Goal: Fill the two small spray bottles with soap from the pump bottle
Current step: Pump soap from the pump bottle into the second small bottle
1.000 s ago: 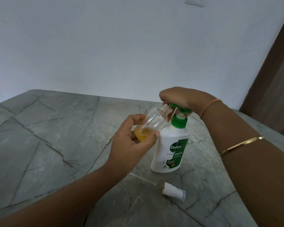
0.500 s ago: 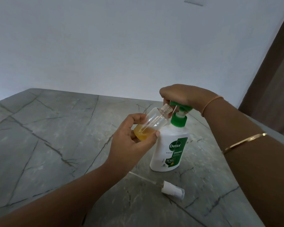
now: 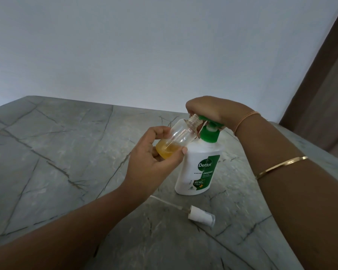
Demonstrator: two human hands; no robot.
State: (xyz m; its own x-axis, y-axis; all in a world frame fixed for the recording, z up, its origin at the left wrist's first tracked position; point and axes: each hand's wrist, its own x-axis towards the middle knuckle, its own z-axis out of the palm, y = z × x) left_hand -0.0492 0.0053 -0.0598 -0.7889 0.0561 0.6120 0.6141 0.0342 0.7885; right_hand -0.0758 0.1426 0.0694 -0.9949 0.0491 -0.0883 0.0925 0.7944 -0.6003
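Here, tilted spray bottle (image 3: 180,136) at pump bottle (image 3: 195,168).

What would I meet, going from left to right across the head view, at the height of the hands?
Left hand → small clear plastic bottle with yellow soap → white pump bottle with green pump → thin gold bangle.

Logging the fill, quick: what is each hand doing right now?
Left hand: holds the small spray bottle, fingers curled round its base.
Right hand: closed over the pump head, fingers curled round it.
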